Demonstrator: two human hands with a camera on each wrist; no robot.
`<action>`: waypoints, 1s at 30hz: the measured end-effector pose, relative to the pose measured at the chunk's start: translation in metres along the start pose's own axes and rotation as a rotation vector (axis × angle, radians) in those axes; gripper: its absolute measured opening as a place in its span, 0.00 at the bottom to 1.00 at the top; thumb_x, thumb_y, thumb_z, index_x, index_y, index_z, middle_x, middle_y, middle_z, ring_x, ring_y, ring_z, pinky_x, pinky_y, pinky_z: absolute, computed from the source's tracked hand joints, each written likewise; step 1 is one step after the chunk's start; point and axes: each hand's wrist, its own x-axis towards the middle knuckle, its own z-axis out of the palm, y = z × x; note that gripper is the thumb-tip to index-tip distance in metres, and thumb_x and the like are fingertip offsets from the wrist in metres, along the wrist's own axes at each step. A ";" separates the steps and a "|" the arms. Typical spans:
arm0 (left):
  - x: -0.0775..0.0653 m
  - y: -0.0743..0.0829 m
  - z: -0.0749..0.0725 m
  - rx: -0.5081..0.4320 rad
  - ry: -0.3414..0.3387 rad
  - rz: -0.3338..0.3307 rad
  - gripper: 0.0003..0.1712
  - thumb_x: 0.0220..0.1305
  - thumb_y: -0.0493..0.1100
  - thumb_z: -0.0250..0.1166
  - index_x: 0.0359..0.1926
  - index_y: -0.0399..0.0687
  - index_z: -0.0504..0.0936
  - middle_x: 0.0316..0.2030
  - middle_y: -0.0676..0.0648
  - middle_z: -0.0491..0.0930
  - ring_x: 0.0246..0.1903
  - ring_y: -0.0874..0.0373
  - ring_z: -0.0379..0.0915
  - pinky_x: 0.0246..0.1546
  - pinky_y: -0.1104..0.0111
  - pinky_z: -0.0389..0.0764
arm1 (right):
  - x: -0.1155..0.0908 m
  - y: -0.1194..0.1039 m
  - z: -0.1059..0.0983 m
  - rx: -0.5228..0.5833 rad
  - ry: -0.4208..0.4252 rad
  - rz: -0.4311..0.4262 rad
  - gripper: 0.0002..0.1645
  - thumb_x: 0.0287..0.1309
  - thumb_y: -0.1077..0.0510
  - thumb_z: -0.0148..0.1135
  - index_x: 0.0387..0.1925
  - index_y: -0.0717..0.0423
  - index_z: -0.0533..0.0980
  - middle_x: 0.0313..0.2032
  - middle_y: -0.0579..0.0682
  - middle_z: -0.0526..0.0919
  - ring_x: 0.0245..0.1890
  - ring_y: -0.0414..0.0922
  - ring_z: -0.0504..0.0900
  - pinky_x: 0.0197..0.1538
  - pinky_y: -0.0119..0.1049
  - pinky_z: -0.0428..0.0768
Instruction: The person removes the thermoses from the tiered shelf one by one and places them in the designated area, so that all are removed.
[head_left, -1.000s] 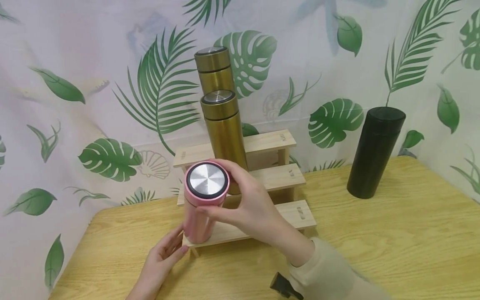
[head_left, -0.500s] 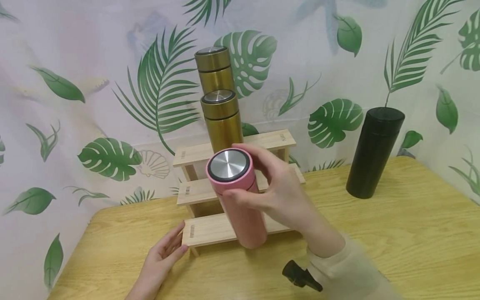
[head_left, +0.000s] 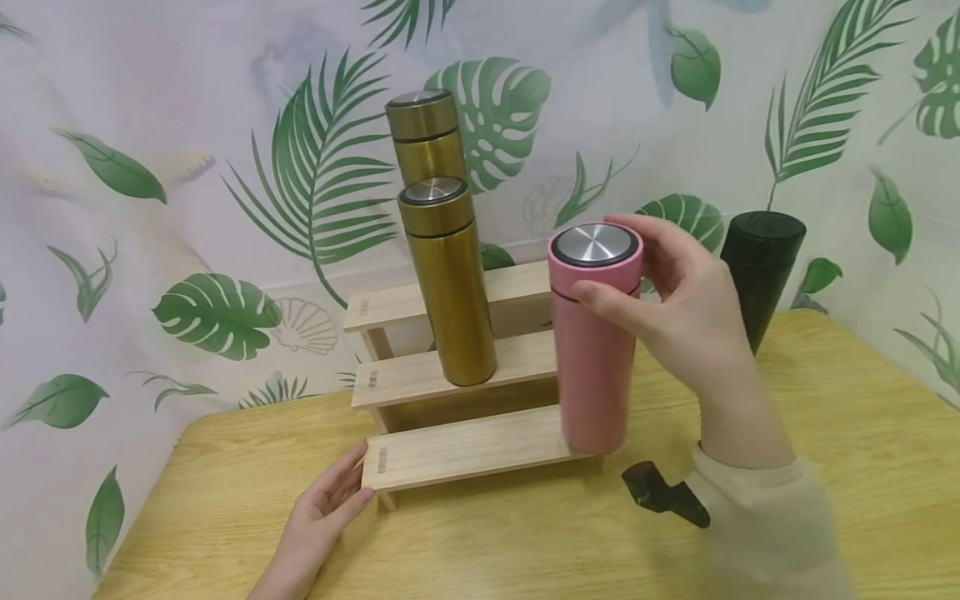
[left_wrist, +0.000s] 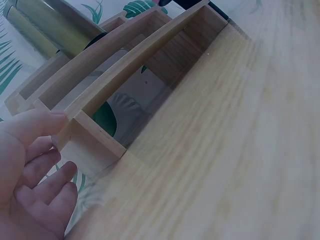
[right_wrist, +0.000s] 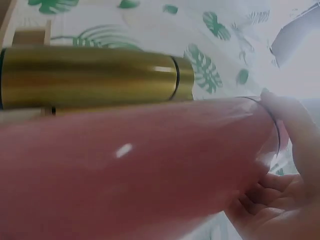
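My right hand [head_left: 686, 308] grips a pink thermos bottle [head_left: 596, 367] near its silver-topped lid, thumb in front. The bottle is upright at the right end of the bottom step of a three-tier wooden stand [head_left: 472, 446]; whether its base touches the step I cannot tell. In the right wrist view the pink bottle [right_wrist: 140, 165] fills much of the frame. My left hand [head_left: 322, 508] holds the left end of the bottom step between thumb and fingers. A gold thermos bottle [head_left: 450, 292] stands on the middle step. Behind it rises another gold bottle [head_left: 423, 133], its lower part hidden.
To the right, a black bottle [head_left: 765, 258] stands on the wooden table [head_left: 480, 550], partly hidden by my right hand. A black strap piece [head_left: 663, 493] sits by the right sleeve. A leaf-patterned cloth [head_left: 210, 208] hangs behind the table.
My right hand has carried the pink bottle from the left end of the bottom step over to its right end. The left hand stays at the step's left end.
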 end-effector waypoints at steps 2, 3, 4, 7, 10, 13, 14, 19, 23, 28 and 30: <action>0.000 0.000 0.000 0.001 0.001 0.000 0.36 0.63 0.42 0.65 0.70 0.48 0.63 0.66 0.45 0.63 0.63 0.53 0.62 0.55 0.69 0.73 | 0.003 0.004 -0.006 -0.053 0.040 0.030 0.38 0.47 0.55 0.76 0.61 0.53 0.71 0.53 0.51 0.77 0.51 0.43 0.76 0.55 0.30 0.75; 0.000 0.000 0.000 0.001 0.001 -0.001 0.36 0.63 0.42 0.65 0.70 0.48 0.63 0.66 0.45 0.63 0.63 0.53 0.62 0.55 0.69 0.73 | 0.004 0.007 -0.009 -0.077 0.058 0.036 0.39 0.47 0.55 0.76 0.61 0.53 0.71 0.53 0.51 0.77 0.51 0.43 0.76 0.54 0.30 0.75; 0.000 0.000 -0.001 0.004 0.001 -0.001 0.36 0.63 0.43 0.65 0.70 0.48 0.63 0.67 0.45 0.63 0.63 0.54 0.62 0.55 0.69 0.73 | 0.006 0.010 -0.012 -0.107 0.075 0.049 0.39 0.47 0.53 0.76 0.62 0.52 0.71 0.53 0.51 0.77 0.51 0.43 0.76 0.54 0.30 0.75; 0.000 0.000 -0.001 0.007 0.002 0.000 0.36 0.63 0.43 0.65 0.70 0.48 0.63 0.66 0.44 0.63 0.63 0.54 0.62 0.55 0.69 0.72 | 0.010 0.018 -0.019 -0.185 0.120 0.080 0.40 0.47 0.50 0.75 0.62 0.51 0.71 0.54 0.52 0.77 0.51 0.46 0.76 0.53 0.31 0.75; 0.000 0.000 -0.002 0.012 0.003 0.005 0.35 0.63 0.43 0.65 0.69 0.48 0.64 0.66 0.44 0.64 0.63 0.55 0.62 0.55 0.69 0.72 | 0.014 0.025 -0.025 -0.228 0.142 0.107 0.42 0.48 0.46 0.74 0.64 0.51 0.69 0.55 0.53 0.76 0.52 0.49 0.75 0.54 0.34 0.74; 0.000 0.000 -0.002 0.014 0.005 0.008 0.35 0.63 0.42 0.65 0.69 0.48 0.64 0.66 0.45 0.63 0.63 0.55 0.62 0.55 0.69 0.72 | 0.018 0.032 -0.026 -0.241 0.150 0.126 0.44 0.49 0.44 0.72 0.66 0.51 0.66 0.57 0.54 0.74 0.54 0.52 0.74 0.57 0.41 0.74; 0.000 0.000 -0.002 0.013 0.005 0.007 0.36 0.62 0.42 0.66 0.69 0.48 0.64 0.66 0.45 0.63 0.63 0.55 0.62 0.55 0.69 0.72 | 0.019 0.035 -0.027 -0.245 0.152 0.135 0.45 0.50 0.43 0.72 0.67 0.51 0.65 0.58 0.54 0.74 0.56 0.52 0.74 0.59 0.44 0.73; 0.000 0.001 -0.002 0.012 0.004 -0.005 0.36 0.62 0.43 0.66 0.70 0.49 0.64 0.67 0.45 0.63 0.63 0.55 0.62 0.55 0.69 0.73 | 0.027 0.056 -0.025 -0.267 0.169 0.187 0.51 0.51 0.37 0.68 0.71 0.51 0.59 0.63 0.57 0.69 0.62 0.54 0.68 0.62 0.53 0.69; 0.000 0.002 -0.002 0.015 0.007 -0.008 0.36 0.62 0.44 0.66 0.70 0.50 0.64 0.66 0.45 0.63 0.63 0.55 0.62 0.55 0.69 0.73 | 0.035 0.080 -0.019 -0.262 0.187 0.194 0.54 0.50 0.36 0.68 0.72 0.52 0.57 0.64 0.58 0.67 0.63 0.54 0.67 0.63 0.51 0.68; -0.001 0.001 -0.003 0.014 0.003 -0.004 0.36 0.62 0.44 0.66 0.70 0.50 0.64 0.66 0.45 0.63 0.63 0.55 0.62 0.55 0.69 0.73 | 0.042 0.111 -0.009 -0.249 0.245 0.142 0.49 0.52 0.40 0.69 0.70 0.53 0.60 0.63 0.57 0.69 0.60 0.50 0.70 0.62 0.46 0.71; -0.001 0.001 -0.002 0.012 0.002 0.000 0.36 0.63 0.44 0.66 0.69 0.49 0.64 0.66 0.45 0.63 0.63 0.54 0.62 0.55 0.69 0.73 | 0.042 0.121 -0.005 -0.245 0.268 0.121 0.46 0.53 0.43 0.69 0.69 0.54 0.62 0.62 0.57 0.70 0.59 0.50 0.70 0.62 0.44 0.71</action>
